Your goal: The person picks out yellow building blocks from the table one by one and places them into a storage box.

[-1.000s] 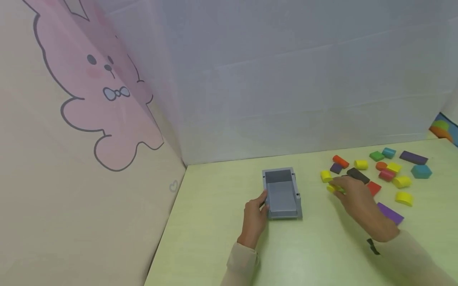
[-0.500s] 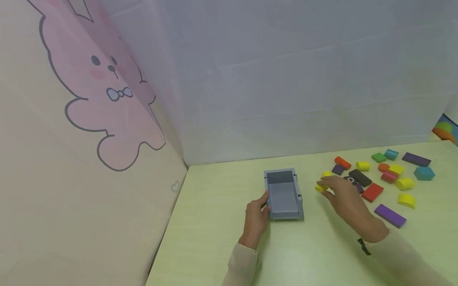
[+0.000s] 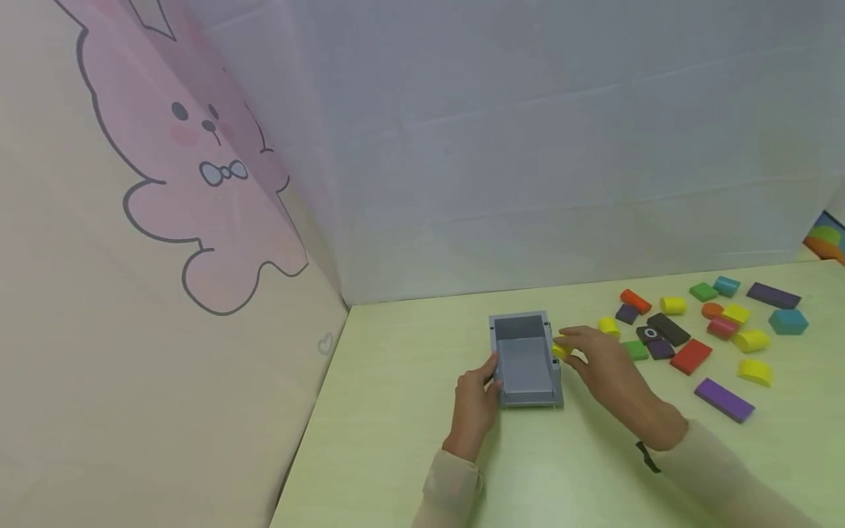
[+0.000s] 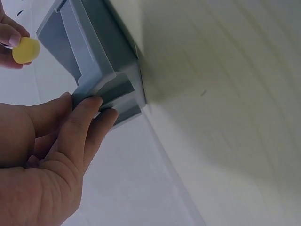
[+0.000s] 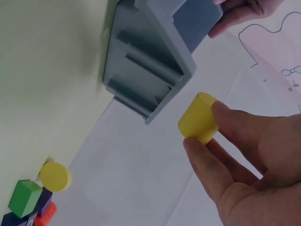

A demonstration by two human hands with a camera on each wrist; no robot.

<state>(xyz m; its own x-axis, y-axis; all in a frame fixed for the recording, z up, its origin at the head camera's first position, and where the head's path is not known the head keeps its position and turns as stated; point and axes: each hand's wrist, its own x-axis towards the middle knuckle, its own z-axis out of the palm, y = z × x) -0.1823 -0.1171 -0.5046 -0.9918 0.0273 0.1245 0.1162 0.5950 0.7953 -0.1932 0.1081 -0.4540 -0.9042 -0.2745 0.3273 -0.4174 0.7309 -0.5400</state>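
A grey open-topped box point(image 3: 526, 359) stands on the table, its inside bare in the head view. My left hand point(image 3: 473, 407) grips its near left side; in the left wrist view the thumb and fingers pinch the box wall point(image 4: 101, 77). Beside the box's right rim, my right hand point(image 3: 604, 370) pinches a yellow cylinder block point(image 5: 200, 117) between thumb and fingertips. The right wrist view shows this block held up just apart from the box's ribbed side point(image 5: 146, 70). Most of the block is covered by the fingers in the head view.
Several coloured wooden blocks lie scattered on the table's right, among them a red slab point(image 3: 691, 356), a purple slab point(image 3: 724, 400), a green block point(image 3: 637, 350) and a yellow cylinder point(image 3: 609, 327). A pale curtain point(image 3: 561, 169) hangs behind the table point(image 3: 396, 411).
My right hand has carried the yellow cylinder block left from the scattered blocks to the box's right rim, uncovering a green block. The left hand keeps its grip on the box.
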